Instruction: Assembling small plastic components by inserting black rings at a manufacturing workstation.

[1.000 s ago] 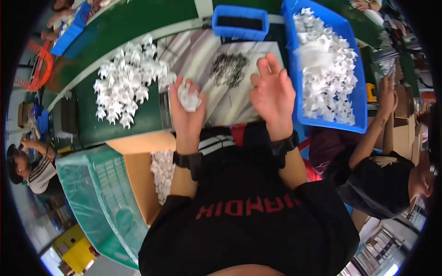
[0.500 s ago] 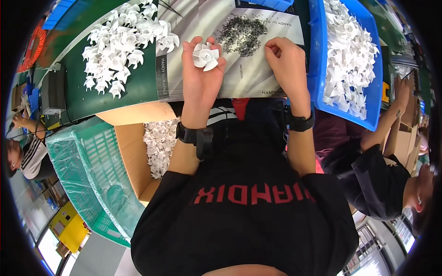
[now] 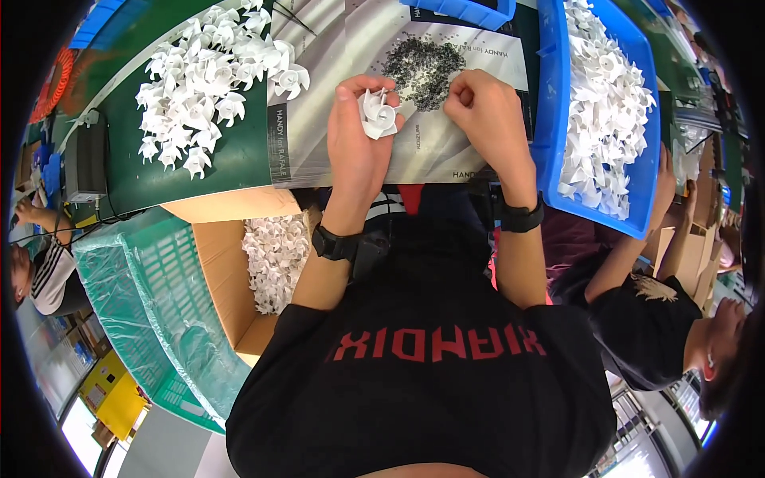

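My left hand [image 3: 355,143] is turned palm up, its fingers curled round a small white fan wheel [image 3: 378,115] with curved blades. To its right my right hand [image 3: 492,115] has thumb and forefinger pinched together; whatever they may hold is too small to make out. Both hands are above a printed sheet [image 3: 319,119] on the table. Just beyond and between them a heap of tiny dark, shiny pieces [image 3: 422,70] is spread on that sheet.
Loose white fan wheels [image 3: 191,92] lie piled at the left on the green tabletop [image 3: 239,151]. A blue bin [image 3: 550,127] full of them stands at right. Below the table edge are a cardboard box [image 3: 219,271] of white pieces and a green crate [image 3: 163,303]. Co-workers sit both sides.
My left hand has moved right and slightly nearer, tilting the fan wheel. My right hand has shifted a little left, closer to it, still pinched. The co-worker at right has moved an arm.
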A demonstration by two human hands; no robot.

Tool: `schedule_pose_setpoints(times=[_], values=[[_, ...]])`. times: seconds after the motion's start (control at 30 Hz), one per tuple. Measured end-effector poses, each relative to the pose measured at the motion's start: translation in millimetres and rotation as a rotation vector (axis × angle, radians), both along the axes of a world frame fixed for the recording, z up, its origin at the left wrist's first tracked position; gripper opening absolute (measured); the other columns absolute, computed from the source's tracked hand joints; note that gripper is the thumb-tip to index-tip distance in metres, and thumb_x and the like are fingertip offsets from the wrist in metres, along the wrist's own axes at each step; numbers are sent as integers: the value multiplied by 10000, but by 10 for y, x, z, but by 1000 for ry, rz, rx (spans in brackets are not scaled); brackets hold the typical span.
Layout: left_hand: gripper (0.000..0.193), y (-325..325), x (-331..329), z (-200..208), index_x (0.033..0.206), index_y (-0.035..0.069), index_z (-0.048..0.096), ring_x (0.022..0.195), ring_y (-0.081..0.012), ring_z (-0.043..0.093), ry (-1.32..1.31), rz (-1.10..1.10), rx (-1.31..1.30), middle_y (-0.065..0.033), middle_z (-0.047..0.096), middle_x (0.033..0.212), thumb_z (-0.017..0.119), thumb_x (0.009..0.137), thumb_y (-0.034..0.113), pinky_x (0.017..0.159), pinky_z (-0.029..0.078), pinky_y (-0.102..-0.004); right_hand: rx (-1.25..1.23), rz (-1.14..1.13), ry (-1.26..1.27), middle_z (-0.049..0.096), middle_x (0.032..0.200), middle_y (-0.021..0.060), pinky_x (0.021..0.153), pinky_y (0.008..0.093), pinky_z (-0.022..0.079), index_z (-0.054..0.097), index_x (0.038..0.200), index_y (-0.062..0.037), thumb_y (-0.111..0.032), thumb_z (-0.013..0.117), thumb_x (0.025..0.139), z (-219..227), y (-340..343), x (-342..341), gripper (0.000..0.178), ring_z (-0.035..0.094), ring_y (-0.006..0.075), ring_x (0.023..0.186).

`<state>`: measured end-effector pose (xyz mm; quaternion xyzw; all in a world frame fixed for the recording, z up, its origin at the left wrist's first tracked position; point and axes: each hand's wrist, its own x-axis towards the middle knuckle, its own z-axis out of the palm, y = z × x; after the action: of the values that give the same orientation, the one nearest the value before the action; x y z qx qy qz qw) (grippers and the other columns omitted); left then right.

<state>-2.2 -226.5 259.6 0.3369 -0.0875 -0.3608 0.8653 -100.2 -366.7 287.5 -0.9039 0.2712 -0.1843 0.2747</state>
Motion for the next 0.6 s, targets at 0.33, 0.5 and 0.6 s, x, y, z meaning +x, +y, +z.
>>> schedule_pose_setpoints(times=[0.33,0.5,0.6], values=[[357,-106,-96,-10,1078,69,456,920,-188,500,-117,80,65,-93,517,1095,279,1034,375,835,464,-343,810,136,-554,515,861,2,607,175,452,586,882,30,79,594,823,-178,568,109,77,523,55,721],[339,-101,-110,-33,1078,70,447,920,-180,498,-150,68,51,-100,511,1098,277,1037,361,831,465,-336,790,109,-535,511,850,1,611,167,455,587,874,30,93,594,811,-171,567,130,89,511,39,735],[333,-102,-115,-50,1080,69,447,923,-180,494,-145,74,47,-105,508,1099,276,1038,351,827,464,-335,778,113,-532,512,851,1,614,167,460,586,875,31,95,594,810,-185,575,118,91,515,40,737]])
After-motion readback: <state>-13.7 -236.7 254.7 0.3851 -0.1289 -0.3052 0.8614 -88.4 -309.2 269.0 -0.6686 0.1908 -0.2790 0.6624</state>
